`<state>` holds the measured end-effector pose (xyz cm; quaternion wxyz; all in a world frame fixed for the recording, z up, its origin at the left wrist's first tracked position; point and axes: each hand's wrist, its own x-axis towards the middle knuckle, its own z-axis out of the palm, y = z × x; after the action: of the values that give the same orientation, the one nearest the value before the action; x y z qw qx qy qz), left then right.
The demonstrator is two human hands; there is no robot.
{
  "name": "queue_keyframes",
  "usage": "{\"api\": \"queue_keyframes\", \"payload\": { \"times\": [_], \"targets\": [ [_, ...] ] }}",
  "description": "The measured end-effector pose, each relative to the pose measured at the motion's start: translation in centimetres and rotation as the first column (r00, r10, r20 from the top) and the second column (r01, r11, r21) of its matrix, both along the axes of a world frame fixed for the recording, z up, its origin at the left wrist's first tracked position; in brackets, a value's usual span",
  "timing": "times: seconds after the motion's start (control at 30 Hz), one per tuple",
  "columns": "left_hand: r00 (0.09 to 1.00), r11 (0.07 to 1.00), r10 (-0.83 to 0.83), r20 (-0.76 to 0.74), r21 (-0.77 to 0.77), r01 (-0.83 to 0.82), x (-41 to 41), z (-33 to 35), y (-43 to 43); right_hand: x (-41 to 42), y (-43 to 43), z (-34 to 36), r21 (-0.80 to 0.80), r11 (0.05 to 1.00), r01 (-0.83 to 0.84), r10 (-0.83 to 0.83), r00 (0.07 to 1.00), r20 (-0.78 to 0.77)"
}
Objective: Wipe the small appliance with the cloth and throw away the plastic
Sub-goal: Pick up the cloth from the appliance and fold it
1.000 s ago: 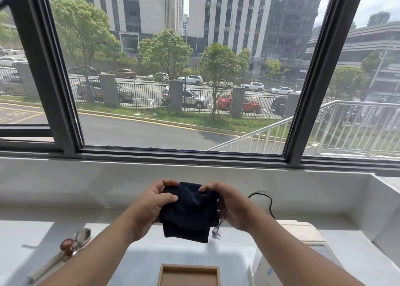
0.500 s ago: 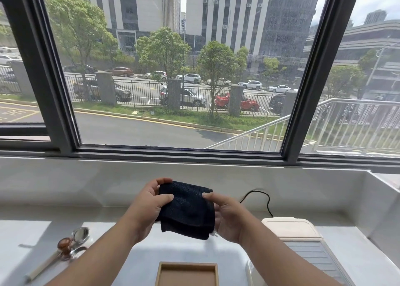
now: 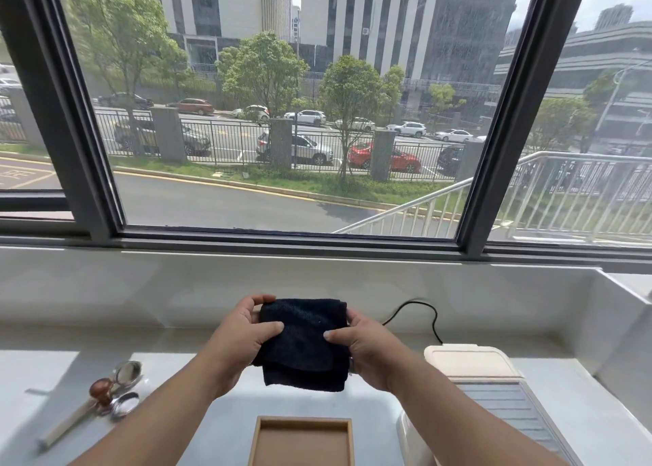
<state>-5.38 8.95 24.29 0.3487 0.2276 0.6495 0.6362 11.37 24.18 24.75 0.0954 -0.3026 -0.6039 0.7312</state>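
- One wooden tray (image 3: pixel 303 427) lies nearest, below my hands.
- Lower, right of my right hand (image 3: pixel 367 349), sits the small appliance (image 3: pixel 469 360).
- My left hand (image 3: pixel 240 338) and right hand both pinch the folded dark cloth (image 3: pixel 303 342) between them.
- Beyond, a black cord (image 3: pixel 420 307) loops.
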Motion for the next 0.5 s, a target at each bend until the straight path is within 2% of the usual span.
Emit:
{"api": "queue_keyframes", "payload": {
  "times": [0.13, 0.23, 0.5],
  "targets": [
    [0.998, 0.997, -0.030, -0.058, -0.074, 0.026, -0.1, -1.3, -0.2, 0.0, 0.2, -1.2, 0.110, 0.994, -0.008, -0.001, 0.997, 0.076],
    [0.994, 0.990, -0.061, -0.095, -0.132, 0.048, 0.1, -2.4, -0.2, 0.2, 0.3, -2.5, 0.128, 0.992, 0.007, -0.021, 0.994, 0.109],
    [0.993, 0.976, -0.118, -0.012, -0.183, 0.114, 0.1, -4.9, 0.3, -0.1, 0.7, -5.6, 0.106, 0.991, 0.075, -0.090, 0.985, 0.144]
  ]
}}
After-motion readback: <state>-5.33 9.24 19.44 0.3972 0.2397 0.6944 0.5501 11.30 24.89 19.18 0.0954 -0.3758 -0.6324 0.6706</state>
